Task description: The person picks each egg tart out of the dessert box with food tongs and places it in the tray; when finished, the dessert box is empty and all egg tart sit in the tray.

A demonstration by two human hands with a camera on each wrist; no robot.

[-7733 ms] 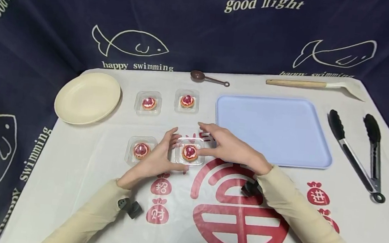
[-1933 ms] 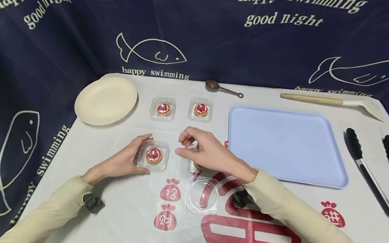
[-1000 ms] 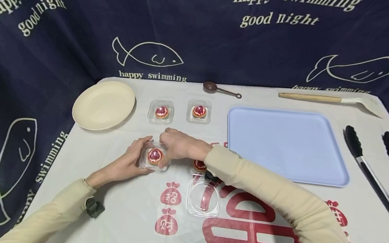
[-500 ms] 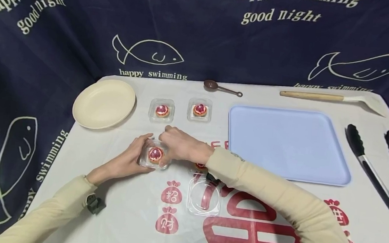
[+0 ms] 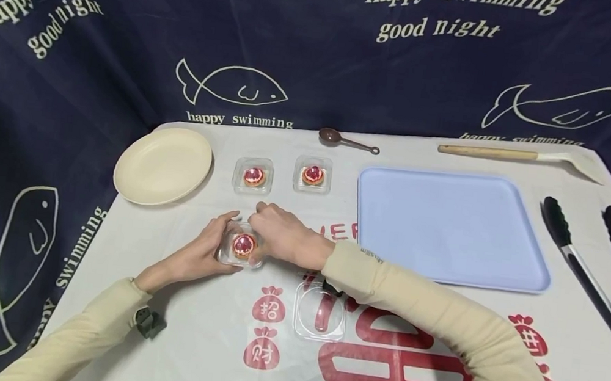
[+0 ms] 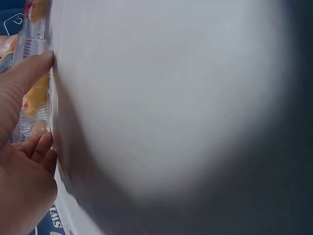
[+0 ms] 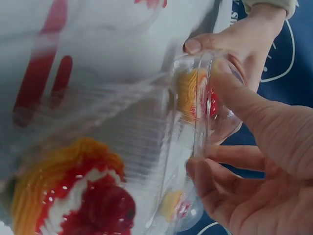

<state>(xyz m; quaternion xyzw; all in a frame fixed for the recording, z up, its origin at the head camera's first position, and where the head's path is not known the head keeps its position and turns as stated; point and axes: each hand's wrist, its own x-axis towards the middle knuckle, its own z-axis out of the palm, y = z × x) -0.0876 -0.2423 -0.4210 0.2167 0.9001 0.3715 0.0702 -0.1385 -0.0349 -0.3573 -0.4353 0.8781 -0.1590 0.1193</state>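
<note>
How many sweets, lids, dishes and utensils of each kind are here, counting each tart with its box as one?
Boxed fruit tarts: 4 (one, mostly hidden in the head view, shows in the right wrist view)
Loose clear lid: 1
Cream plate: 1
Blue tray: 1
Brown measuring spoon: 1
Wooden-handled spatula: 1
Tongs: 1
Total: 10

Looks like a staged tabletop set, kitchen-themed; home or studio, can't tell. Navy fish-print curtain (image 5: 345, 65) hangs as backdrop. White printed tablecloth (image 5: 202, 340) carries kitchenware: cream plate (image 5: 163, 166), blue tray (image 5: 453, 226), tongs (image 5: 555, 221), spatula (image 5: 488, 152), brown measuring spoon (image 5: 330, 136).
</note>
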